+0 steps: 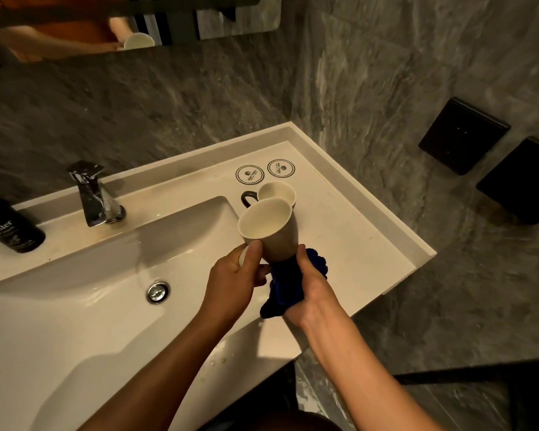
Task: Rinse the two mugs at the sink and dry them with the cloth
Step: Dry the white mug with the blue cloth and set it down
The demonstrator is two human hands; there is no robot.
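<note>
Our left hand [234, 281] grips the cream mug [269, 231] by its handle, right of the basin [75, 306]; our right hand [308, 287] clamps the blue cloth [285, 290] under its base. We should turn the mug against it.

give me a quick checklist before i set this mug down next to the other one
1. Left hand grips the mug: ok.
2. Right hand holds the cloth against the mug's base: ok.
3. Mug dry inside: cannot tell.
4. Bare counter right of the second mug: ok.
5. Second mug upright, clear of the basin: ok.
6. Tap off, no stream visible: ok.
</note>
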